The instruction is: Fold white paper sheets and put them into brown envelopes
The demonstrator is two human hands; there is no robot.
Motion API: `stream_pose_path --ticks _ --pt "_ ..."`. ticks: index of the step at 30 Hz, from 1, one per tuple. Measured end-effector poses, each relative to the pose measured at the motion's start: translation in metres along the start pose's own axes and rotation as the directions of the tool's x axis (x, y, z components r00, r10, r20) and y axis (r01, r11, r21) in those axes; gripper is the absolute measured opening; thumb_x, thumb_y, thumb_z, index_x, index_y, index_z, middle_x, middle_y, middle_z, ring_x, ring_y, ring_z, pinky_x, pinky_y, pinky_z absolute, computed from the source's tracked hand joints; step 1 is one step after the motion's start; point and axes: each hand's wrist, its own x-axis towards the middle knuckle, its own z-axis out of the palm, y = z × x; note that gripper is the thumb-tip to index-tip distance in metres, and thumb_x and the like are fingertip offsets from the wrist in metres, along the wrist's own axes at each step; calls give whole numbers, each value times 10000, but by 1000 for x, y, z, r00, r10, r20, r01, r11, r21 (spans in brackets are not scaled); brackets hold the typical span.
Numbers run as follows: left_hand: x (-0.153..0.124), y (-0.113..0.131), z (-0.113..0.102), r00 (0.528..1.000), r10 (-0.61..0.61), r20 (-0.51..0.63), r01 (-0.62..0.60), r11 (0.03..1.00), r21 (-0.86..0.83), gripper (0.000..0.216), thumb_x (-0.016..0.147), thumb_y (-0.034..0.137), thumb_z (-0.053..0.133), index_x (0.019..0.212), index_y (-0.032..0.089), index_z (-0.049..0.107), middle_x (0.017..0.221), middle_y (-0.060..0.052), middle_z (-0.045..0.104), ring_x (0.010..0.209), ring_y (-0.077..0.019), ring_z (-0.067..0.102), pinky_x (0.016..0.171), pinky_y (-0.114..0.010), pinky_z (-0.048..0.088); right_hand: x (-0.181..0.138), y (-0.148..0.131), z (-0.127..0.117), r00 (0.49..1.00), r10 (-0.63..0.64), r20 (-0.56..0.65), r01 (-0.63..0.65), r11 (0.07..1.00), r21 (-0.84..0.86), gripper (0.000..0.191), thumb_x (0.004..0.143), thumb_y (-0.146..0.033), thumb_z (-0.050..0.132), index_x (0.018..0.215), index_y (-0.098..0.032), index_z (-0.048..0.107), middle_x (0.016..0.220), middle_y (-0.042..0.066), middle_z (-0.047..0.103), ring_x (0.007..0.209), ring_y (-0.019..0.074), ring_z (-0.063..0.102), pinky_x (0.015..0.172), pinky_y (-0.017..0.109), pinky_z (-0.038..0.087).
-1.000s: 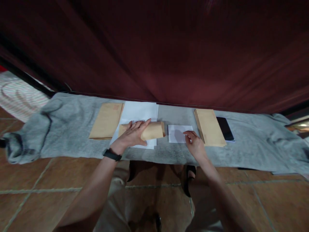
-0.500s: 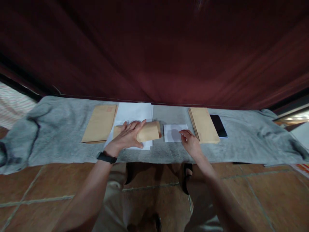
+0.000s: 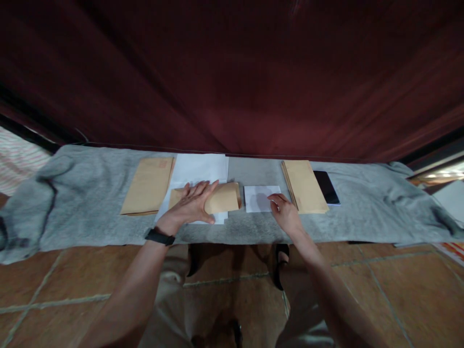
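Note:
My left hand (image 3: 194, 203) lies with spread fingers on a brown paper envelope (image 3: 223, 197), pressing it against white paper sheets (image 3: 199, 166). The envelope lies sideways, and its right end gapes slightly. Just right of that end is a small white paper (image 3: 253, 199), flat on the grey cloth. Over the paper's right part is my right hand (image 3: 284, 212), fingers bent and a small gap showing between thumb and forefinger. Its shadow falls on the paper; whether the fingertips touch it is hard to tell.
Brown envelopes (image 3: 148, 186) are stacked on the left, and another envelope stack (image 3: 306, 186) is on the right. A dark phone (image 3: 326, 187) lies beside the right stack. Grey cloth (image 3: 90, 193) covers the narrow surface; a dark red curtain (image 3: 232, 82) hangs behind it.
The view has shifted very slightly. Both hands, the envelope and the small white paper keep their places relative to one another.

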Motion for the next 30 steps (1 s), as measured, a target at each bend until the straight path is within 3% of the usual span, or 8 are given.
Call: stream_pose_path --ticks 3,7,10,16,21,25,30 --pt "-1 2 -2 1000 12 -24 -12 1000 -2 1269 676 541 819 1638 271 36 1699 -199 132 1559 -398 151 1226 -636 70 0 0 0 1000 -7 3 8 1000 -6 313 952 -163 453 1137 -223 699 1202 75 705 1045 223 702 964 344 543" --pt "-4 20 -8 981 117 -153 -112 993 42 1205 724 566 806 1639 272 78 1707 -177 112 1565 -390 129 1234 -636 52 0 1 1 1000 -21 -13 21 1000 2 312 949 -163 452 1134 -223 696 1206 80 702 1065 228 697 982 358 543" --pt "-4 50 -5 929 296 -220 -277 954 112 1145 768 533 800 1637 280 97 1710 -145 125 1576 -344 106 1253 -603 31 0 3 5 999 -28 -29 28 1000 4 318 946 -171 451 1144 -221 694 1218 90 695 1097 239 685 1004 384 541" --pt "4 119 29 834 518 -190 -487 853 187 926 877 383 741 1616 292 189 1703 -110 178 1573 -265 169 1275 -507 120 7 11 10 994 -48 -95 47 999 -19 349 938 -196 449 1201 -204 679 1329 119 634 1255 263 601 1078 426 507" --pt "11 153 57 899 383 -210 -362 923 133 690 942 363 645 1534 138 370 1649 -179 316 1508 -287 350 1229 -426 300 16 21 8 986 16 -167 -27 997 -67 381 933 -209 449 1252 -144 649 1324 163 623 1266 281 577 1105 445 481" --pt "19 162 70 927 310 -211 -283 947 150 464 991 194 499 1450 129 486 1595 -174 421 1467 -308 416 1187 -488 370 14 26 10 984 92 -153 -113 985 -133 431 935 -232 467 1325 -105 596 1316 202 621 1245 308 577 1084 461 482" --pt "22 167 72 949 263 -175 -236 958 161 444 974 76 385 1381 137 553 1539 -164 495 1440 -312 452 1186 -546 366 14 26 12 980 147 -134 -172 966 -193 488 934 -258 499 1390 -91 538 1271 222 634 1194 333 590 1047 483 471"
